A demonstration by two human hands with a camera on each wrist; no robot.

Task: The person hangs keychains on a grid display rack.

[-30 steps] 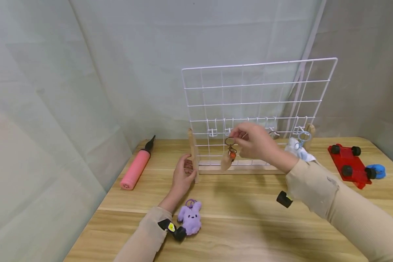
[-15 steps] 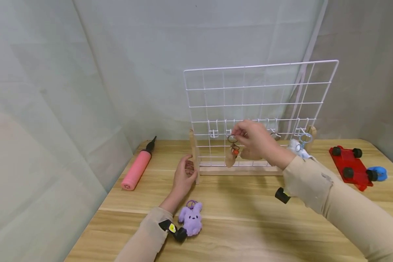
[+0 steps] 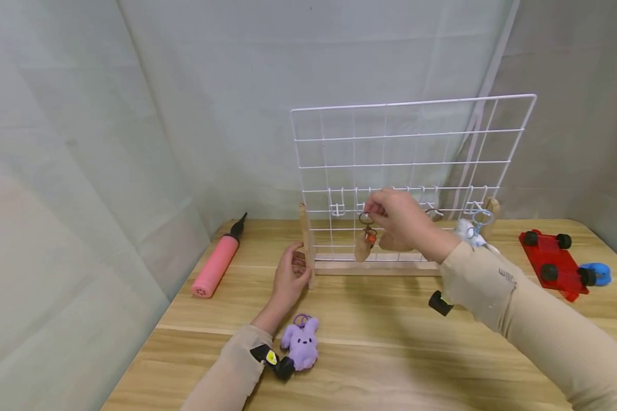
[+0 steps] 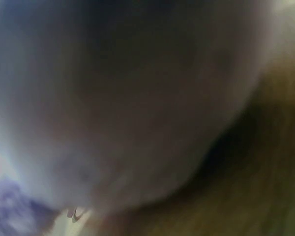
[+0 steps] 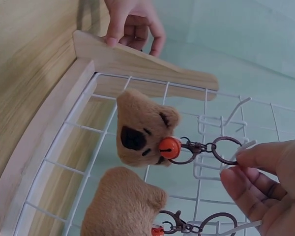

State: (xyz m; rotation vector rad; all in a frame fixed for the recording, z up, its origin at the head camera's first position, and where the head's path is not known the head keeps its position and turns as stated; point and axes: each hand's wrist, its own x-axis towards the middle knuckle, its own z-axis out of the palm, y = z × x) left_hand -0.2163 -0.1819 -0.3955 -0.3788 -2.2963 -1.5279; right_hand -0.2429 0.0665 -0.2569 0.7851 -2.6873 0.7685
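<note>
My right hand [image 3: 402, 217] pinches the dark metal ring [image 5: 227, 150] of a brown plush keychain [image 5: 140, 129] between thumb and fingertip. An orange bell [image 5: 169, 147] dangles by the plush's face. In the right wrist view the ring overlaps the tip of a white hook on the wire grid rack [image 3: 413, 133]. A second brown plush keychain [image 5: 120, 204] hangs from a neighbouring hook. At the rack's left end, my left hand [image 3: 289, 277] grips the wooden side post [image 5: 142, 64], thumb on one face and fingers on the other. The left wrist view is mostly blurred.
On the table, a purple bunny keychain [image 3: 302, 344] lies beside the left forearm. Far left is a pink hand pump [image 3: 216, 265]. A white plush with a blue ring [image 3: 470, 231] hangs at the rack's right, near a red toy car [image 3: 552, 260] and a blue object [image 3: 599, 274].
My right hand has brought the keychain slightly right and up at the hooks, and the plush has turned. The second brown plush has come into sight below the hand. The left hand keeps its grip.
</note>
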